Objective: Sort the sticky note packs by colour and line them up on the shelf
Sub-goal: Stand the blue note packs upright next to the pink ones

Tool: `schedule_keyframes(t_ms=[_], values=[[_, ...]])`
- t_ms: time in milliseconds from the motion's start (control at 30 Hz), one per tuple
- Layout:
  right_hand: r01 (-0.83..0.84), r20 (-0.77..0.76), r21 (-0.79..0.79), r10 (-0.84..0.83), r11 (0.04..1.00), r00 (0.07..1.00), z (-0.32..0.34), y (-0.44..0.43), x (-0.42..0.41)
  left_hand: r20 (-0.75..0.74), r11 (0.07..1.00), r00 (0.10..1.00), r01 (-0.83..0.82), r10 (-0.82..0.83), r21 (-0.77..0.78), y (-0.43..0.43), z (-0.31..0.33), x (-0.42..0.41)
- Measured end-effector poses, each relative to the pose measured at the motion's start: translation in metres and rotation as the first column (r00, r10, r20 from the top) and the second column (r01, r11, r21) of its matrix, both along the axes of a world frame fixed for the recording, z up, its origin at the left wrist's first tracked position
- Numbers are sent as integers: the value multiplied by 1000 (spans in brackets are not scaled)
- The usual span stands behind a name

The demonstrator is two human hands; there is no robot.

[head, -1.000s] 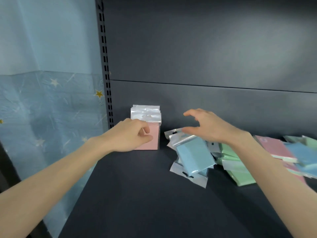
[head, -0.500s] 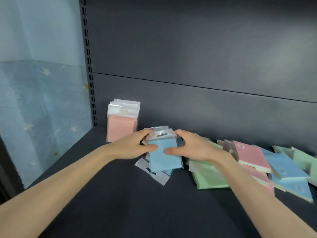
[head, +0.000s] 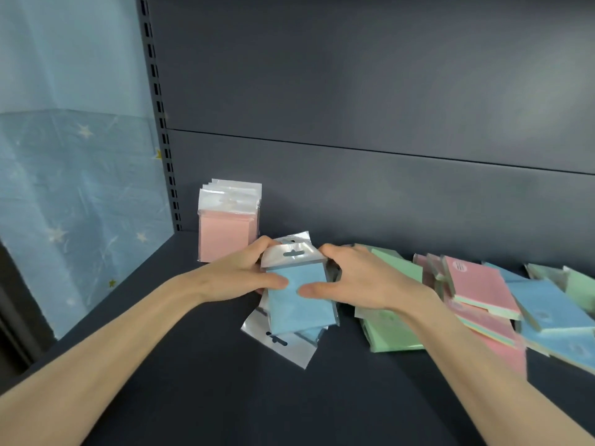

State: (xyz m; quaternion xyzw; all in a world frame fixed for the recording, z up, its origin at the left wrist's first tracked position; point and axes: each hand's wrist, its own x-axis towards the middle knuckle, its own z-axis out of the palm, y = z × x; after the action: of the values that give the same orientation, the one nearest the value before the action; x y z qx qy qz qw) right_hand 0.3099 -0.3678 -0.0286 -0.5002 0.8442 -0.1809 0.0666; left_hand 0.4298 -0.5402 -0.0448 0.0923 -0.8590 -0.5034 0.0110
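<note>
Both hands grip a stack of blue sticky note packs (head: 301, 307) in clear sleeves at the middle of the dark shelf. My left hand (head: 238, 278) holds its left edge, thumb across the front. My right hand (head: 357, 281) holds the right edge, thumb on the front too. Another blue pack (head: 283, 344) lies flat beneath it. A row of pink packs (head: 225, 233) stands upright against the back panel to the left. Green packs (head: 391, 333) lie flat under my right wrist. A mixed heap of pink (head: 476, 288), blue (head: 547, 305) and green packs sprawls at the right.
The dark shelf floor (head: 225, 397) stretches toward me. A slotted upright (head: 161, 123) marks the shelf's left end. Beyond it hangs a blue star-patterned sheet (head: 74, 188). The grey back panel (head: 354, 107) closes the rear.
My left hand left the pink row and moved right to the blue packs. My right hand came down onto them, and both hands now hold the stack, tilted up off the shelf.
</note>
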Motion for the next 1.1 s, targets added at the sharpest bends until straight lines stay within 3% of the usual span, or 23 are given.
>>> schedule_keyframes(t_ms=[133, 300, 367, 433, 533, 633, 733, 933, 1100], values=[[5, 54, -53, -2, 999, 999, 0, 4, 5, 28, 994, 998, 52, -50, -95, -4, 7, 12], [55, 89, -115, -45, 992, 995, 3, 4, 3, -208, 962, 976, -120, 68, -247, -1, 10, 12], [115, 273, -256, -42, 960, 961, 4, 4, 4, -273, 979, 959, -119, 71, -164, 3, 12, 12], [168, 459, -369, 23, 914, 888, 5, 2, 6, -354, 993, 928, -112, 114, 25, 10, 11, 11], [214, 542, -433, 63, 876, 838, 6, 4, 4, -443, 966, 858, -220, 258, 136, 19, 5, 7], [318, 538, -527, 20, 788, 843, 5, 7, -5, -336, 943, 889, -332, 311, -3, 14, -3, 4], [383, 556, -570, -1, 727, 831, 3, 9, -11, -139, 948, 952, -290, 272, -131, 12, -8, 4], [429, 602, -552, -14, 715, 798, -1, 10, -14, -199, 932, 912, -363, 358, 8, 13, -4, 3], [456, 658, -541, 18, 707, 753, -3, 9, -13, -193, 884, 889, -344, 415, 318, 7, 3, 5]])
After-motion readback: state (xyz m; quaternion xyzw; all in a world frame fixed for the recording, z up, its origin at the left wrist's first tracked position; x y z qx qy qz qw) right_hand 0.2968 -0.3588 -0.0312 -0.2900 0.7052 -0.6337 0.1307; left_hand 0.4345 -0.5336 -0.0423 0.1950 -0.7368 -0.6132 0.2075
